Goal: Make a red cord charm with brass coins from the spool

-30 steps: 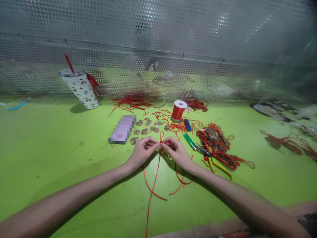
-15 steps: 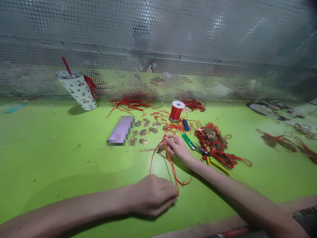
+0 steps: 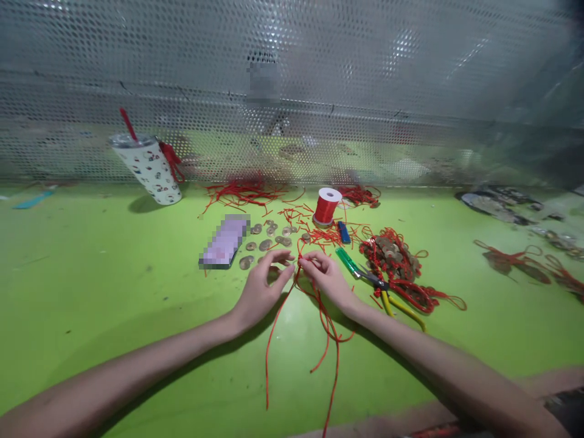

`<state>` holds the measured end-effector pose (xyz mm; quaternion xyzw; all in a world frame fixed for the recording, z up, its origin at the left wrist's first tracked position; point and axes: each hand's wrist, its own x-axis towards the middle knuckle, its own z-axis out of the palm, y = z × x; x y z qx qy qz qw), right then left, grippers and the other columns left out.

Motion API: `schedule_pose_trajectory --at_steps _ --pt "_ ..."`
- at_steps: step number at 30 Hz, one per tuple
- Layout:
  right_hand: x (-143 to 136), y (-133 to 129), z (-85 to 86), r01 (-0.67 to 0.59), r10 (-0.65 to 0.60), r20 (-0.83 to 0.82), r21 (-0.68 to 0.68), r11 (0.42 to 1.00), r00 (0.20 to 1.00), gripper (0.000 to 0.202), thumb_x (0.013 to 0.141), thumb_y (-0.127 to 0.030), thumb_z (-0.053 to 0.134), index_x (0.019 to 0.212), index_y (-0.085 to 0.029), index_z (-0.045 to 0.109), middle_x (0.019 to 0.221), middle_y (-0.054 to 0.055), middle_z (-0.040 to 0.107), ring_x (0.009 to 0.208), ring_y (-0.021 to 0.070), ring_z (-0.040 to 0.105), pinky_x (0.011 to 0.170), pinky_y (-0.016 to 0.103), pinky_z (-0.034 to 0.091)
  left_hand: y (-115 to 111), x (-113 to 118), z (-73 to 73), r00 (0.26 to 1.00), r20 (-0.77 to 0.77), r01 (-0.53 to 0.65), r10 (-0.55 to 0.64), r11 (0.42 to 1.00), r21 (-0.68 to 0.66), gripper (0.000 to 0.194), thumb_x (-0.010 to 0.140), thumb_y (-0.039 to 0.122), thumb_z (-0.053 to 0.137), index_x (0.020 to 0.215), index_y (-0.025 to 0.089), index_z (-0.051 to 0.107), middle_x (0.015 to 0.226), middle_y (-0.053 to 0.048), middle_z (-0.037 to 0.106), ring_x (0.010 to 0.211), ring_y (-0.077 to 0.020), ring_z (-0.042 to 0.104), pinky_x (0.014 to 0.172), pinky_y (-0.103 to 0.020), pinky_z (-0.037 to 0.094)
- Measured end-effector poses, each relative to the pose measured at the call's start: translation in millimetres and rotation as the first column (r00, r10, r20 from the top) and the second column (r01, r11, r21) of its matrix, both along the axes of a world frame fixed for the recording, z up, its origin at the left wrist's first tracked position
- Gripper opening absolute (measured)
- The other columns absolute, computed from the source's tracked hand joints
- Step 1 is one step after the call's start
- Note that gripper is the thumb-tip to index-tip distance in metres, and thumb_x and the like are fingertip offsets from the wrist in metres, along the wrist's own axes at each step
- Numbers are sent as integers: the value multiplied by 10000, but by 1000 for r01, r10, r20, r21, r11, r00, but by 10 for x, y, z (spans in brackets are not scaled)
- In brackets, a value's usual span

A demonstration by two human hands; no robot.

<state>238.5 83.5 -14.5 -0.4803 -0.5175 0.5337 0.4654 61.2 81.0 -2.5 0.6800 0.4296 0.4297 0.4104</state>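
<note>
Thin red cord [image 3: 326, 316] hangs in several loose strands below my right hand [image 3: 329, 280], which pinches it near the top. My left hand [image 3: 262, 286] is beside it, fingers apart and curved, thumb and fingertips close to the cord without a visible grip. Just beyond my hands, several round brass-coloured coins [image 3: 265, 245] lie scattered on the green table [image 3: 182, 353]. To the right of my right hand are a green lighter [image 3: 347, 263] and pliers [image 3: 404, 310] with yellow and red handles, next to a heap of coins tied with red cord [image 3: 390, 255].
Behind the coins stands a spool of red cord [image 3: 326, 208], with a blue lighter [image 3: 344, 232] and red cord scraps [image 3: 246, 191] around it. A blurred purple phone-like object [image 3: 225, 241] lies left. Farther back are a patterned tumbler [image 3: 148, 170] and a perforated metal screen [image 3: 205, 79].
My left hand has moved up and away from me, from the lower strands to beside my right hand, and its fingers have opened. The cord ends now hang loose. My right hand keeps its pinch.
</note>
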Motion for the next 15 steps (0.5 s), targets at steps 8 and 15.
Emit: schedule_pose_trajectory --at_steps 8,15 --pt "-14 -83 -16 -132 130 29 103 986 991 225 889 -398 668 1016 -218 621 904 14 668 800 154 617 709 292 467 37 26 -110 993 118 19 -2 990 -139 202 888 320 662 1006 157 674 1021 -84 757 952 -232 737 880 -347 576" --pt "127 22 71 -33 23 69 155 987 997 221 892 -389 664 1007 -211 602 723 -31 597 647 134 559 582 268 418 86 6 -95 971 237 31 26 972 -231 201 841 329 687 924 151 645 856 -53 755 795 -204 744 772 -322 600"
